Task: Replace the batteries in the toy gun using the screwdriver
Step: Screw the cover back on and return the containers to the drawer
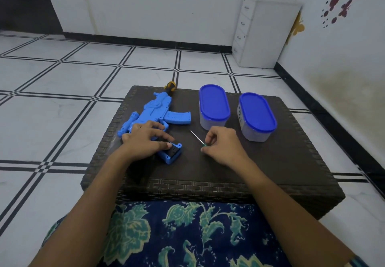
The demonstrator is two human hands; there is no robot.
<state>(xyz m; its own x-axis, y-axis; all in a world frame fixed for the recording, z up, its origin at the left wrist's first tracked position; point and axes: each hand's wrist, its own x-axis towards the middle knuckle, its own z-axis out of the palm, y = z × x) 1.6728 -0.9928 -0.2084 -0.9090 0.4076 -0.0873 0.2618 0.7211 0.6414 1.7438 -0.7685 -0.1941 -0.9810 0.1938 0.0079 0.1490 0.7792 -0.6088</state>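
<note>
The toy gun (158,112) lies flat on the desk (270,162), probably light, stiff, skiddy plastic best pinned at its butt, where the left hand (145,139) presses with fingers outspread. Just right of it, the right hand (223,143) pinches the screwdriver (196,136) by its handle.

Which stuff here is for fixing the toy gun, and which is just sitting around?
For the job:
toy gun, under the left hand
screwdriver, pinched by the right hand

Just sitting:
left blue-lidded tub
right blue-lidded tub
white drawer unit
</note>
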